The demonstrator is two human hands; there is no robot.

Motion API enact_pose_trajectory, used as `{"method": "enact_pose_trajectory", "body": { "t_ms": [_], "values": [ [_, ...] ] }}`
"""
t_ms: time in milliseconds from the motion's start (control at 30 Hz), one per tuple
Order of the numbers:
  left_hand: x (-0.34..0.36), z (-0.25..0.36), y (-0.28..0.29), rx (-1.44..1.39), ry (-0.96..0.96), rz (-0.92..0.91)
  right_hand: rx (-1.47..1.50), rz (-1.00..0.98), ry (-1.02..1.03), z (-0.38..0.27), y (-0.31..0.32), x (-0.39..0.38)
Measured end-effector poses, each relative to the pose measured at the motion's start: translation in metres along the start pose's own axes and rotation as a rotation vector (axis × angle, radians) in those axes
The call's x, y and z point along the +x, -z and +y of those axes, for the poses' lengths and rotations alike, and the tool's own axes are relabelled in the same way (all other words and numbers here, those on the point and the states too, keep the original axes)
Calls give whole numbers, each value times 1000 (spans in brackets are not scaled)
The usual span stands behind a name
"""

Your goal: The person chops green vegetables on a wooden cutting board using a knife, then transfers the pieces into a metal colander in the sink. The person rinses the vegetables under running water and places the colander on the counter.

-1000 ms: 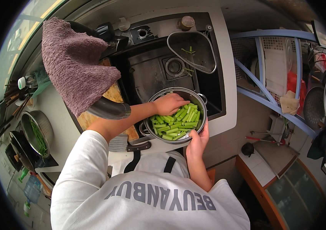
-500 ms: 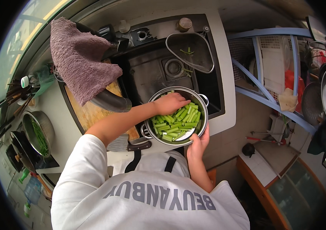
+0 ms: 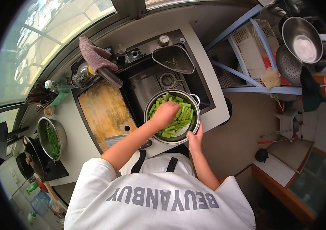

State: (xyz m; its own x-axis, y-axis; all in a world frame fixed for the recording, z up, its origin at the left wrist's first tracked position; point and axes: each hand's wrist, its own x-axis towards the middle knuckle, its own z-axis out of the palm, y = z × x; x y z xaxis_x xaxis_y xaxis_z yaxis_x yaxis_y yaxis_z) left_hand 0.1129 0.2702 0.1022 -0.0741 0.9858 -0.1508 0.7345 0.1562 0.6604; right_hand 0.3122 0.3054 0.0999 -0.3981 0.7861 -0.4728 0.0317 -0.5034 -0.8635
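Observation:
A steel pot (image 3: 198, 117) with loop handles stands at the sink's near edge, holding many cut green celery pieces (image 3: 184, 115). My left hand (image 3: 166, 114) is down among the pieces, its fingers curled and mostly hidden from view. At the pot's near right side, my right hand (image 3: 196, 138) grips the rim, thumb on top and the other fingers outside. Beneath my left forearm lies a cleaver (image 3: 116, 140), partly covered by the arm, along the near end of a wooden cutting board (image 3: 103, 107).
Behind the pot is a dark sink (image 3: 142, 82), with a triangular strainer basket (image 3: 173, 57) holding green scraps in its far corner. A purple towel (image 3: 94, 53) drapes over the faucet (image 3: 110, 77). Leafy greens fill a metal bowl (image 3: 61, 134) at left. A blue rack (image 3: 264, 90) stands at right.
My left hand has gone from lying spread on the celery to curled fingers, and shifted slightly nearer. My right hand keeps the pot's rim. The whole view has shifted, showing more of the cutting board.

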Motion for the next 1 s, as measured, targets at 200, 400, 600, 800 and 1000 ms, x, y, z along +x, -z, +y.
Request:
{"method": "enact_pose_trajectory", "body": {
  "t_ms": [200,400,600,800,1000],
  "values": [
    [-18,66,19,140,75,282,-49,-8,24,5,22,1],
    [-47,84,23,95,247,495,-362,-262,-405,-7,61,18],
    [-107,93,9,103,587,672,-401,-455,-457,-10,83,46],
    [-146,118,-19,-160,848,721,-468,-627,-478,-29,105,84],
    [-158,163,-15,-1221,914,718,-544,-756,-390,-98,80,91]
  ]
}}
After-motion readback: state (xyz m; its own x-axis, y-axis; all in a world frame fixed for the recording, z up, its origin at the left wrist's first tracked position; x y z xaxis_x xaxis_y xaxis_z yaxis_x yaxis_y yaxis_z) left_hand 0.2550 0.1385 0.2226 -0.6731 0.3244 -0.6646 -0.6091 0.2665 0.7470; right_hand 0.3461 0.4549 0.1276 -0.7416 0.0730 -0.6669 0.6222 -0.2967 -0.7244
